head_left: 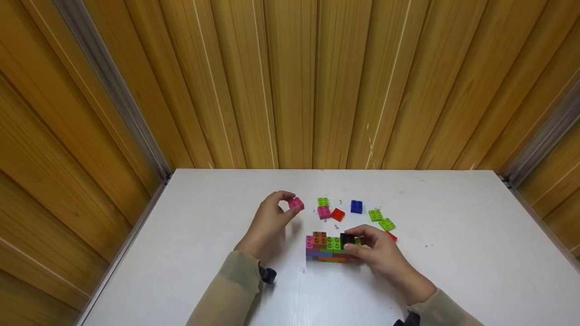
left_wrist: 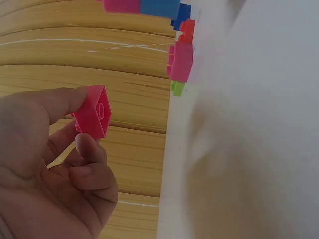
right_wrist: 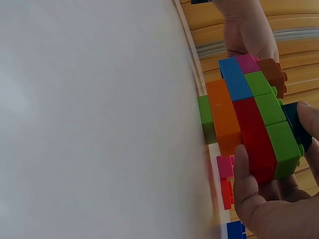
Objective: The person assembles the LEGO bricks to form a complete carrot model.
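Observation:
My left hand (head_left: 269, 219) pinches a pink toy building brick (head_left: 296, 203) between thumb and fingers, raised above the table. Its hollow underside shows in the left wrist view, where the pink brick (left_wrist: 94, 112) is tipped on its side. With thumb and forefinger, my right hand (head_left: 380, 253) holds a black brick (head_left: 347, 239) on top of a built block of bricks (head_left: 326, 254). In the right wrist view, another finger (right_wrist: 244, 172) rests against the block's red brick (right_wrist: 254, 139). Orange, blue, green and pink bricks make up the rest, with a brown brick (head_left: 319, 238) on top.
Behind the block lie loose bricks on the white table (head_left: 217, 199): a pink one (head_left: 324, 212), a red one (head_left: 337, 214), a blue one (head_left: 356, 207) and several green ones (head_left: 375, 215). Another red brick (head_left: 392, 236) is partly behind my right hand. Wood-patterned panels (head_left: 290, 90) surround the table.

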Demonstrator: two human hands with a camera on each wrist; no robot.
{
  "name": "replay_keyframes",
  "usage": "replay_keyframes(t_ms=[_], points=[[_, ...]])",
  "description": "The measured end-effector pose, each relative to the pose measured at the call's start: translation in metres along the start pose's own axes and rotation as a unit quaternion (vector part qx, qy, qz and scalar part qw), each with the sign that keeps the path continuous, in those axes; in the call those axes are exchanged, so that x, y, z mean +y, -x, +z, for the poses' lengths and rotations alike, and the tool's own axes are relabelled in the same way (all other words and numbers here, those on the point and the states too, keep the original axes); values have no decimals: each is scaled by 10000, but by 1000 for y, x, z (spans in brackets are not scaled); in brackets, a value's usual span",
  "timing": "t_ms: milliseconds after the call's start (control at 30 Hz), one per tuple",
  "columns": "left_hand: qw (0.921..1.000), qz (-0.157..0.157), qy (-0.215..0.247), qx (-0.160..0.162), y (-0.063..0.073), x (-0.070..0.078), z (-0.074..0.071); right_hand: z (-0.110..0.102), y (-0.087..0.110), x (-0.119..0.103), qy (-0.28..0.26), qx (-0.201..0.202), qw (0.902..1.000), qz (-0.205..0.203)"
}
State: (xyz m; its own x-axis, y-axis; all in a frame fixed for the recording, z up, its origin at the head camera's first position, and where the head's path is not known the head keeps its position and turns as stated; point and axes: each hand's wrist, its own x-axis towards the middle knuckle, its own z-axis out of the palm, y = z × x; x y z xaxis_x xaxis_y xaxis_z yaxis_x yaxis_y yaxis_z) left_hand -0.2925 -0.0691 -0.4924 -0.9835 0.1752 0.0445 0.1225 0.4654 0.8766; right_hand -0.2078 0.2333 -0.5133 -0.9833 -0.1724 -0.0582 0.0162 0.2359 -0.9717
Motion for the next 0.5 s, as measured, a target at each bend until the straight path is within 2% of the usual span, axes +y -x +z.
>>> replay_keyframes(t_ms=[133, 500], points=[[9997, 252, 17, -44, 11, 9, -3, -2, -1, 0, 59, 3, 10000, 22], [9987, 473, 21, -211, 33, 31, -2, -2, 0, 1, 169, -40, 9998, 97]])
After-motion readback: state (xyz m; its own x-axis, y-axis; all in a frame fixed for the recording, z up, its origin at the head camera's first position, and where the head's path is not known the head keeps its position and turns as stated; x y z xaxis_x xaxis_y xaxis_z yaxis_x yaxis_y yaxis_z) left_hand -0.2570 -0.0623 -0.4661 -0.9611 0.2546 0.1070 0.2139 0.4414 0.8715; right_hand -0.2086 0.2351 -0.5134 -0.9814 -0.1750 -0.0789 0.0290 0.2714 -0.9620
